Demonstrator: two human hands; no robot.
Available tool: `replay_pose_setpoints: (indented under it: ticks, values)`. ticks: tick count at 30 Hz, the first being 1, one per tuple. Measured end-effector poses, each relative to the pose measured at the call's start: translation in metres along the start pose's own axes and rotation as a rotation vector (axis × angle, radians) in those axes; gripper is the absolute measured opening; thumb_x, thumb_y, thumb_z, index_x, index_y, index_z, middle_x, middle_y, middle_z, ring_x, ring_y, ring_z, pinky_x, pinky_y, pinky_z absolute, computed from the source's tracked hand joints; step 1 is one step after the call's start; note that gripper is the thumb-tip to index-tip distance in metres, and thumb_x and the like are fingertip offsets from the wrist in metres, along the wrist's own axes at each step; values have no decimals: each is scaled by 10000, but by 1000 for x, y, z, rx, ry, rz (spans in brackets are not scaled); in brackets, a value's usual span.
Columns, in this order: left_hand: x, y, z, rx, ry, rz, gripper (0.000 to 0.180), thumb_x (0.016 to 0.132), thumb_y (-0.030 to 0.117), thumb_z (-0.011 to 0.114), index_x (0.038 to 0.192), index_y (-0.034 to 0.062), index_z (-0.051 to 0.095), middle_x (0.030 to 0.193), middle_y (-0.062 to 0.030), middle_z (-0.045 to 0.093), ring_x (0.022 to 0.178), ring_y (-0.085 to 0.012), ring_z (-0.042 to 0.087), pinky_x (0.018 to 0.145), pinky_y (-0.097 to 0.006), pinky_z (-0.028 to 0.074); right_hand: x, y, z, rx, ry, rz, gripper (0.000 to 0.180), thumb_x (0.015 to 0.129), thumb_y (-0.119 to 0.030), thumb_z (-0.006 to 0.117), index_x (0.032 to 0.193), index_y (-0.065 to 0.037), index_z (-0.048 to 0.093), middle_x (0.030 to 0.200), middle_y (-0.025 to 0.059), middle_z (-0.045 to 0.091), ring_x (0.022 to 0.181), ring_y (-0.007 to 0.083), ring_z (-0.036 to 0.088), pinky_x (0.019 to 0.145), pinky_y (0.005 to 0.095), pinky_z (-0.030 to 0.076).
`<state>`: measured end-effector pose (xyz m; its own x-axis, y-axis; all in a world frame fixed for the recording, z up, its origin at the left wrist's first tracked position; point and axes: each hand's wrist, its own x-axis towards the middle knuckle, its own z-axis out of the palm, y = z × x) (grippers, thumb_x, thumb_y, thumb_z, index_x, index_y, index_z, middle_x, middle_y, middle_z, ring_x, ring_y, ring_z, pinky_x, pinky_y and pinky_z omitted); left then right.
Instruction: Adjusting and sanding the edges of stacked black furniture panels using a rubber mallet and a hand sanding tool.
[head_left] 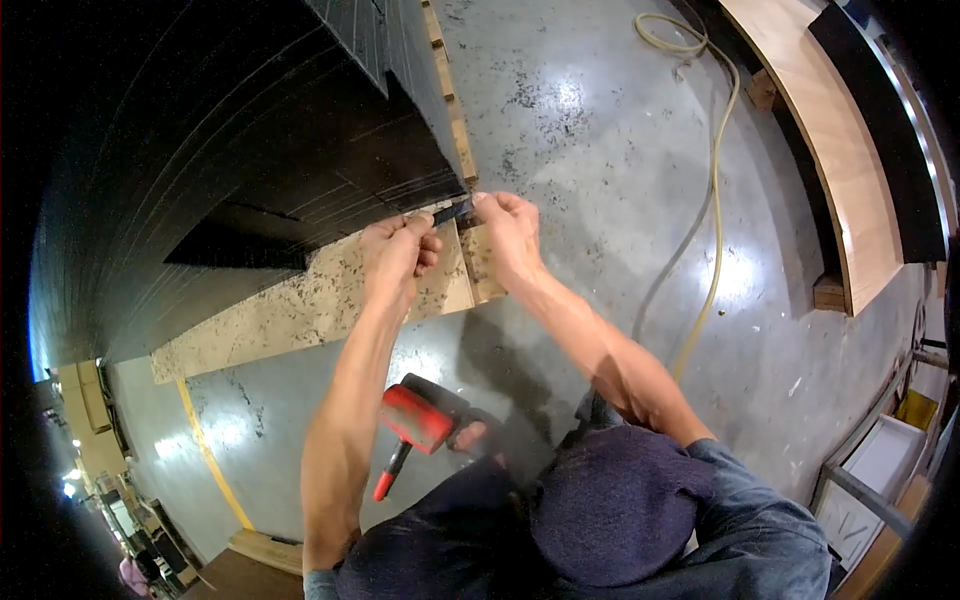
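Note:
Between my hands is a short dark strip (pixel 453 212), by the lower corner of a large black panelled piece (pixel 300 130). My left hand (pixel 395 250) is closed, its thumb and forefinger pinching the strip's left end. At the other end, my right hand (pixel 508 230) is closed with its fingertips on the strip. What exactly the strip is cannot be made out. Beneath the black piece lies a pale wooden board (pixel 380 290), speckled with dark crumbs. A mallet (pixel 418 418) with a red head and a black-and-red handle rests on the floor near my knees.
A yellowish hose (pixel 720 180) winds over the grey floor (pixel 600 130) to my right. Further right, a long curved wooden panel (pixel 830 130) stands on wood blocks. A metal-framed rack (pixel 870 480) is at lower right. Yellow tape (pixel 205 440) marks the floor at left.

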<state>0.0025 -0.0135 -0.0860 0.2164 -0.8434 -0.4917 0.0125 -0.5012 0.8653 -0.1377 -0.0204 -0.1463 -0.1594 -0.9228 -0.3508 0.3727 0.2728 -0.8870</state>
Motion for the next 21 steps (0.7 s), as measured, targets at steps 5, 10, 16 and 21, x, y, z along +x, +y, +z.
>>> replay_pose_setpoints:
  ticks: [5, 10, 16, 21]
  values:
    - [5, -1, 3, -19, 2, 3, 181, 896, 128, 639, 769, 0, 617, 612, -70, 612, 450, -94, 504, 405, -227, 338, 6, 1, 0, 32, 36, 28, 257, 883, -215, 623, 791, 25, 634, 680, 0, 545, 629, 116, 441, 595, 304, 378]
    - [1, -1, 5, -26, 37, 27, 185, 906, 115, 635, 761, 2, 615, 610, -69, 613, 455, -91, 507, 410, -223, 345, 7, 5, 3, 101, 36, 68, 262, 890, -218, 620, 780, 19, 643, 673, -7, 532, 628, 106, 426, 587, 305, 366]
    - [1, -6, 3, -52, 33, 27, 180, 919, 145, 656, 786, 31, 612, 637, -38, 588, 497, -91, 493, 429, -233, 330, 0, 4, 5, 36, 61, -1, 263, 894, -208, 620, 751, 13, 614, 669, -19, 514, 625, 96, 403, 567, 305, 345]
    - [-4, -7, 5, -88, 35, 116, 195, 918, 158, 662, 782, 28, 611, 638, -39, 589, 493, -92, 491, 426, -235, 335, 4, 1, 7, 23, 35, -122, 259, 897, -205, 620, 764, 17, 618, 680, -12, 543, 620, 89, 435, 575, 287, 373]
